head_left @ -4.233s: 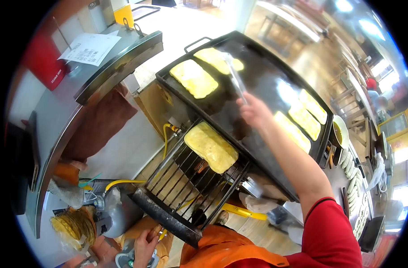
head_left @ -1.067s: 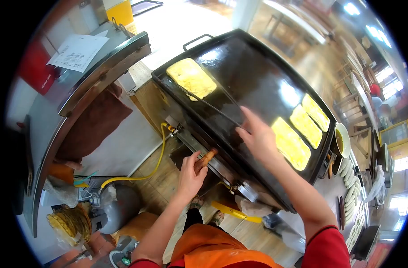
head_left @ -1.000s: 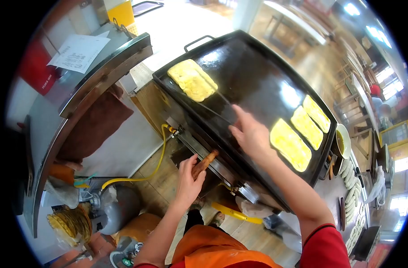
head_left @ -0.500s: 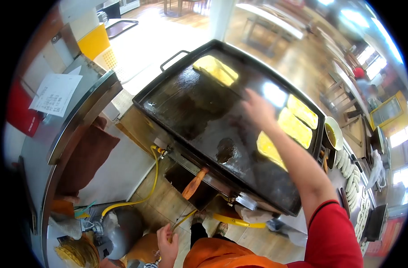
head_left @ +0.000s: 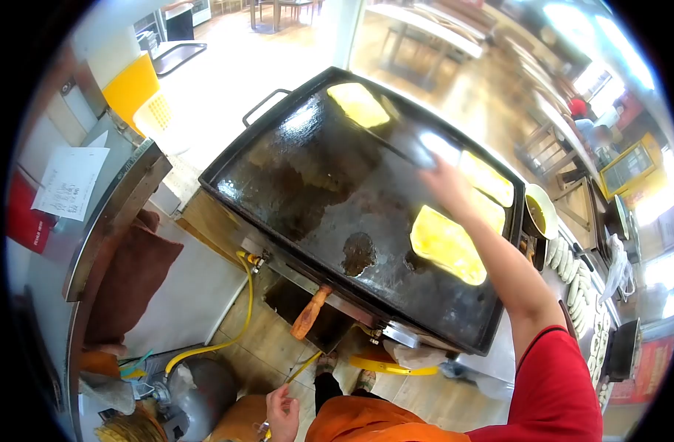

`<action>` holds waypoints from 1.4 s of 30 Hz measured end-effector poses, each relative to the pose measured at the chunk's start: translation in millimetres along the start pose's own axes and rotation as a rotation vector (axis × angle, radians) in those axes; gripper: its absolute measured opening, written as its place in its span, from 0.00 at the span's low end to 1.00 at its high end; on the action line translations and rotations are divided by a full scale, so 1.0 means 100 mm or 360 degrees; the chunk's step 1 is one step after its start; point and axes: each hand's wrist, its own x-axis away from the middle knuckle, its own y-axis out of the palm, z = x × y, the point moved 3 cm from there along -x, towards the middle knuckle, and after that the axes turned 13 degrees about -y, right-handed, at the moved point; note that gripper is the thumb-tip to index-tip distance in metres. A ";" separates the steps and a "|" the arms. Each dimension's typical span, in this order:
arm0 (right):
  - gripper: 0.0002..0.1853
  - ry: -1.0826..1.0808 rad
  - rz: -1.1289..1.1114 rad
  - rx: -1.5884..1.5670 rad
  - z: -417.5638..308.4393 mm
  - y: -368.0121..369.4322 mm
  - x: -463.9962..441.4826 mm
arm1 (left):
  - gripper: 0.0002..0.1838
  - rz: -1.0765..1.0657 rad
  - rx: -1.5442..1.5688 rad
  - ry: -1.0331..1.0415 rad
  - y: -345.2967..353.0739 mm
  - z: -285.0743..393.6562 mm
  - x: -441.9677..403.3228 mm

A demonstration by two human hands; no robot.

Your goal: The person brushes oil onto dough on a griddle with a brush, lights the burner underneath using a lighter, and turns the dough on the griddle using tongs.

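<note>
My right hand is closed, slightly blurred, over the middle of the black griddle. From it a long, thin dark tool, perhaps a spatula, runs up and left toward a yellow flatbread near the far edge. The tool's far end is smeared and hard to make out. Under and beside my right forearm lie a browned-edge yellow flatbread and two more, one of them a long flatbread by the right rim. Low by the orange apron, my left hand hangs loosely curled, visibly holding nothing.
A bowl of yellowish liquid stands off the griddle's right edge. Rows of pale dough pieces lie beyond it. A wooden handle juts out at the front. Below left are a gas cylinder and a yellow hose.
The far flatbread now appears flatter and more spread out. The nearest flatbread at right shows more fully from behind my arm. My right hand shifted slightly right and down; the whole view moved slightly.
</note>
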 end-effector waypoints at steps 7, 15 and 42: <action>0.30 0.0082 0.0094 0.0052 0.34 0.13 0.15 | 0.19 -0.0014 -0.0011 -0.0096 -0.03 -0.04 -0.01; 0.28 -0.0049 0.0063 0.0220 0.34 0.28 -0.38 | 0.19 -0.0080 -0.0038 -0.0095 0.04 -0.06 -0.02; 0.10 0.1929 0.0340 -0.2534 -0.24 -1.00 4.28 | 0.17 -0.0477 -0.0232 0.0158 0.19 0.59 -0.05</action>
